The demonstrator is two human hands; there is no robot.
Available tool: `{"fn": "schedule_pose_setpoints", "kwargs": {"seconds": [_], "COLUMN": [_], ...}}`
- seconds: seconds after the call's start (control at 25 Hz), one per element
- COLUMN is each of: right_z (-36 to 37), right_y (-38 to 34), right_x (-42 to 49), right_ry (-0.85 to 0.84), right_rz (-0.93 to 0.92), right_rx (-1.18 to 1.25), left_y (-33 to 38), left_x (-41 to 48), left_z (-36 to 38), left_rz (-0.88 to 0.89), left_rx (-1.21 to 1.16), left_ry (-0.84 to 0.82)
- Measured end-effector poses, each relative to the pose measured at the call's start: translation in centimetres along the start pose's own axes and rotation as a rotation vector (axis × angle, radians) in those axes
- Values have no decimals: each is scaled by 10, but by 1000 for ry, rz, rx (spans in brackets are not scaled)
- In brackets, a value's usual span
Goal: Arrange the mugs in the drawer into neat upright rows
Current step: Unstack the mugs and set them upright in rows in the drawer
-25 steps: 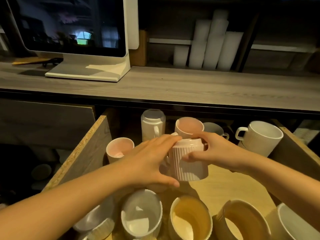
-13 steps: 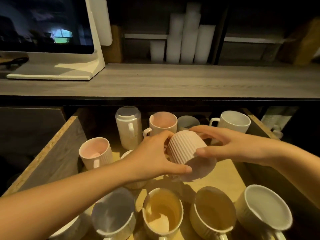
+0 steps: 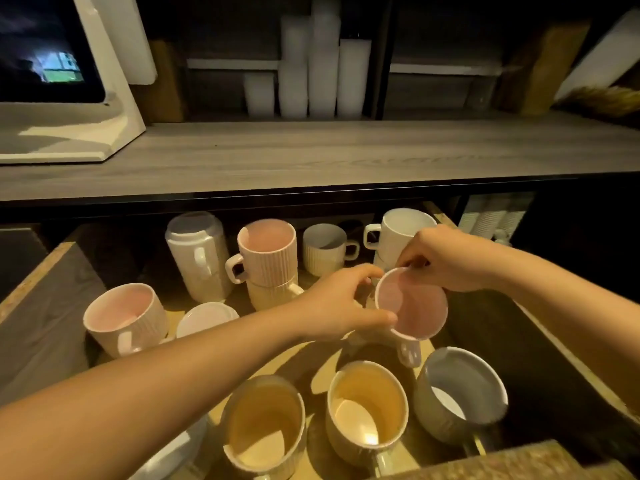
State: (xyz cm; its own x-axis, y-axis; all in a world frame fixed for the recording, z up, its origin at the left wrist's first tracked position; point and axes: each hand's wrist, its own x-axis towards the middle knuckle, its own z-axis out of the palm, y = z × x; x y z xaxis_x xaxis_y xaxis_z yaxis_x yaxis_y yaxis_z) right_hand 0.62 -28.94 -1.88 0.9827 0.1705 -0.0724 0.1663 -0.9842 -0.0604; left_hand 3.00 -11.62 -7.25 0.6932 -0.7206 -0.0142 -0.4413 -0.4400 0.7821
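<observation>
Now two grips, left hand (image 3: 337,303) and right hand (image 3: 446,261), clasp one pink mug (image 3: 414,306).

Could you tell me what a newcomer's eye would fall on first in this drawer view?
First, the pink-lined ribbed ceramic mug, gripped by the left hand and right hand at the middle right of the open wooden drawer, its mouth tipped towards the camera. Further back, left of it, a tall pink ribbed mug sits stacked on a cream ribbed mug.
</observation>
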Motion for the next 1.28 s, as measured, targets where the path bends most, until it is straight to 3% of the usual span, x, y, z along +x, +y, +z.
{"fn": "schedule_pose_setpoints", "kwargs": {"seconds": [0.16, 0.44, 0.64, 0.92, 1.12, 1.28], "right_z": [14, 30, 34, 26, 25, 27], "right_y": [8, 15, 18, 25, 20, 20], "right_x": [12, 16, 16, 7, 4, 7], "right_ry": [-90, -164, -140, -118, -304, -300], "right_rz": [45, 69, 75, 91, 72, 51], "right_rx": [-92, -28, -29, -138, -45, -116], "left_y": [-6, -19, -27, -29, -31, -30], "left_x": [16, 26, 28, 41, 44, 44], "left_z": [19, 32, 32, 35, 39, 45], "left_rz": [-4, 50, 34, -38, -72, -93], "left_rx": [55, 117, 98, 75, 32, 16], "left_ry": [-57, -83, -108, -65, -36, 1]}}
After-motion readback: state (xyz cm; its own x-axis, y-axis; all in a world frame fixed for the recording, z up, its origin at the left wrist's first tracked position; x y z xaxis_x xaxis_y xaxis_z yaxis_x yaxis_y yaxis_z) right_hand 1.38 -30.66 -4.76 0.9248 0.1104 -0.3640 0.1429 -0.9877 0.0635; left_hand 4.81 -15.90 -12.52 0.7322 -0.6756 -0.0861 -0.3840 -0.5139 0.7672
